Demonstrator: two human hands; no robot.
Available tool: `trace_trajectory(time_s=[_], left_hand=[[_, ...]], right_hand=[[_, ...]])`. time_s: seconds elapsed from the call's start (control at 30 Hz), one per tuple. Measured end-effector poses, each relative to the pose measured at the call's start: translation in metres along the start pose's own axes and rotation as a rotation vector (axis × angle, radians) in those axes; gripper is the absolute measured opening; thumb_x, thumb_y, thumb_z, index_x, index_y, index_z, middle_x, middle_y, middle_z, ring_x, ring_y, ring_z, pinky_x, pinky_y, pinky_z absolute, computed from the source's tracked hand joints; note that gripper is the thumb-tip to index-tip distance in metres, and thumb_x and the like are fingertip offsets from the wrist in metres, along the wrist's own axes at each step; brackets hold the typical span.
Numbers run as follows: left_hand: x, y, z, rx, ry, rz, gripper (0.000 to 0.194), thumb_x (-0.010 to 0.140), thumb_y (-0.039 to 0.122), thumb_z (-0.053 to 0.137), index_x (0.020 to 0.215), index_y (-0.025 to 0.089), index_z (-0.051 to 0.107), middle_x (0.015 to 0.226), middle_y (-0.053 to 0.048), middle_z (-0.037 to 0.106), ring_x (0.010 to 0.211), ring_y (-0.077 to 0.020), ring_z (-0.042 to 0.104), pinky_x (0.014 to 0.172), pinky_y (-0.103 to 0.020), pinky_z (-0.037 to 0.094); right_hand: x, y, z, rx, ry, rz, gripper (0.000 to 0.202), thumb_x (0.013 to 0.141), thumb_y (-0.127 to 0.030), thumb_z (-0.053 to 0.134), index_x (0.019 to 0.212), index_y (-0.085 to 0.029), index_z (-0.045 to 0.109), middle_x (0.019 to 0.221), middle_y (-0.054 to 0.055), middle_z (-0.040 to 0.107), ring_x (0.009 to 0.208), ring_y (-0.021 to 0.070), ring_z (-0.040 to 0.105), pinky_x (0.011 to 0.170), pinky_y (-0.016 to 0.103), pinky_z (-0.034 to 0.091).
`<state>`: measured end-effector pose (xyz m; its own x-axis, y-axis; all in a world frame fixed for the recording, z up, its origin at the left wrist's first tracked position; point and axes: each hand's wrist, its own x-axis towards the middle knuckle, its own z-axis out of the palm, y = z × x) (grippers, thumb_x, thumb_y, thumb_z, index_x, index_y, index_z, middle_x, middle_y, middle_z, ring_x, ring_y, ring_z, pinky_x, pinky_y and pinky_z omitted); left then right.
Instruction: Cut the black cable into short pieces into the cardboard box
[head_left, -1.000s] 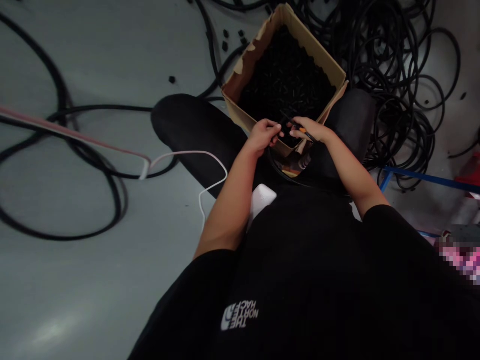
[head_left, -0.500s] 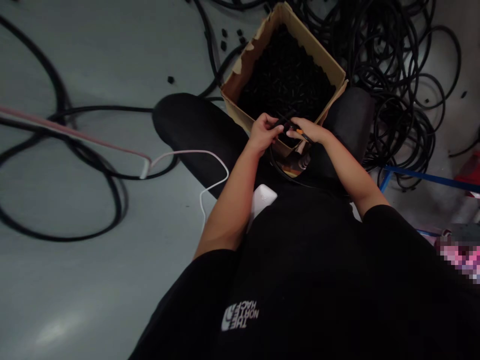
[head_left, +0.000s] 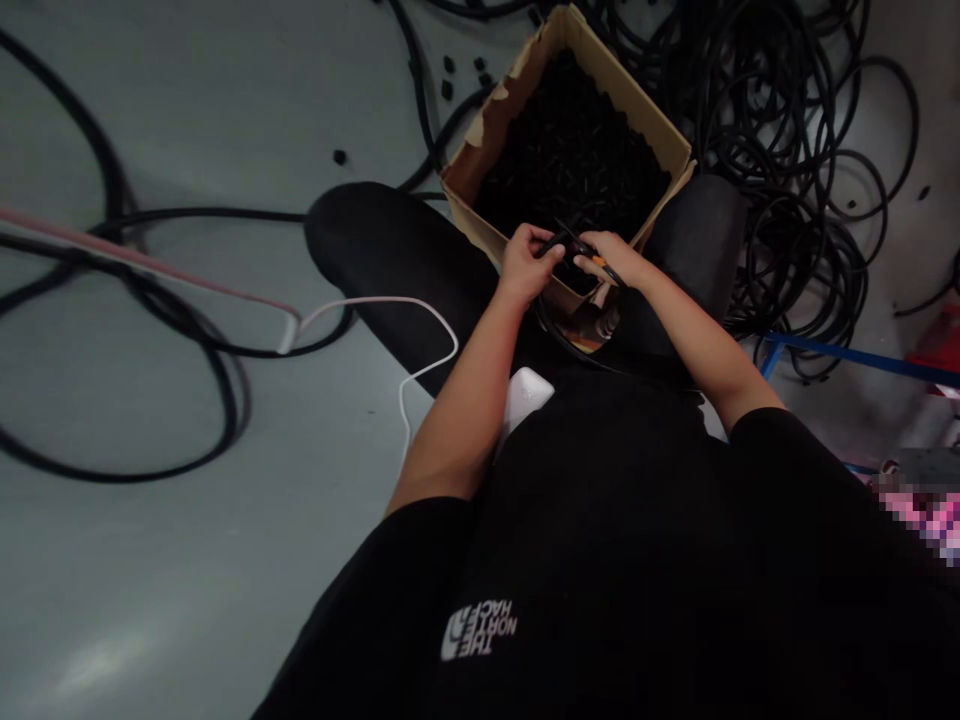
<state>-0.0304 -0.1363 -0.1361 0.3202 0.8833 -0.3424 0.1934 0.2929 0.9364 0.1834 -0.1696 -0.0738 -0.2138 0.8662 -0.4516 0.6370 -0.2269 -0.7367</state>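
Here, cable end (head_left: 564, 243) pinched between left fingers (head_left: 541, 245) — right hand (head_left: 613, 258) alongside.

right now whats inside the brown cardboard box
The brown cardboard box is filled with small black pieces, too dark to identify. Its near edge is covered by the left hand and right hand.

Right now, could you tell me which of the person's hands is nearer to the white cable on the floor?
Left. The left hand is at the cardboard box's near edge, on the white cable's side; the right hand is farther across, beyond the left.
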Motion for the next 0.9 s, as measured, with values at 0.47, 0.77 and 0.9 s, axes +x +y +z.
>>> trace_trajectory(time_s=[0.47, 0.77, 0.9], left_hand=[[-0.01, 0.026, -0.006, 0.175, -0.111, 0.158, 0.062, 0.106, 0.081, 0.088, 0.096, 0.027, 0.059, 0.081, -0.002, 0.067, 0.083, -0.0237, 0.067, 0.082, -0.034, 0.058], [-0.019, 0.042, -0.01, -0.077, -0.274, -0.115, 0.071, 0.1, 0.089, 0.093, 0.095, 0.025, 0.063, 0.071, 0.004, 0.059, 0.049, -0.0091, 0.037, 0.047, -0.021, 0.032], [-0.024, 0.058, -0.011, -0.134, -0.276, -0.17, 0.067, 0.107, 0.085, 0.089, 0.095, 0.024, 0.064, 0.067, 0.006, 0.052, 0.047, -0.0079, 0.035, 0.044, -0.018, 0.027]], right_hand=[[-0.025, -0.007, -0.013, -0.155, 0.019, -0.062, 0.034, 0.101, -0.026, 0.066, 0.128, -0.014, 0.082, 0.112, 0.011, 0.085, 0.103, 0.0271, 0.075, 0.103, 0.036, 0.058], [-0.01, 0.022, -0.007, 0.063, -0.02, -0.25, 0.028, 0.101, -0.033, 0.073, 0.121, -0.014, 0.078, 0.096, 0.003, 0.075, 0.088, 0.0192, 0.065, 0.088, 0.031, 0.057], [-0.012, 0.029, -0.012, 0.048, -0.032, -0.229, 0.027, 0.101, -0.031, 0.073, 0.122, -0.014, 0.078, 0.092, 0.0, 0.069, 0.083, 0.0177, 0.061, 0.082, 0.029, 0.056]])
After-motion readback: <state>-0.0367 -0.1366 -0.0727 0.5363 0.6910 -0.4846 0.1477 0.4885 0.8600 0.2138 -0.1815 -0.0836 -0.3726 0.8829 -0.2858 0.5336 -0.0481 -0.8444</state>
